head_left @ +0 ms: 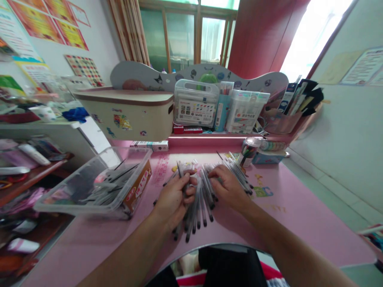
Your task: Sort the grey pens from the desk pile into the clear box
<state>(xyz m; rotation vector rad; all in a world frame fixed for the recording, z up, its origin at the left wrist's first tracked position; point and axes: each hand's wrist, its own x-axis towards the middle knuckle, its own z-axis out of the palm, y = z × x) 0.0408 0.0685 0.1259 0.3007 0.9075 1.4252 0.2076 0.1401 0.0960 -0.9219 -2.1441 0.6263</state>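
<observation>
A loose heap of clear-barrelled gel pens with black ends lies fanned out on the pink desk. My left hand is closed around a pen whose upper part sticks up past the fingers. At the right of the heap, my right hand has its fingers curled onto some of the pens, thumb and fingertips close together. Beyond that hand, another group of pens lies slanted. The fingers partly hide what each hand grips.
Left of the heap stands a clear plastic box with many pens inside. A jar of pens and a blue box sit at the back right. A lidded cream bin and marker cases stand on the shelf.
</observation>
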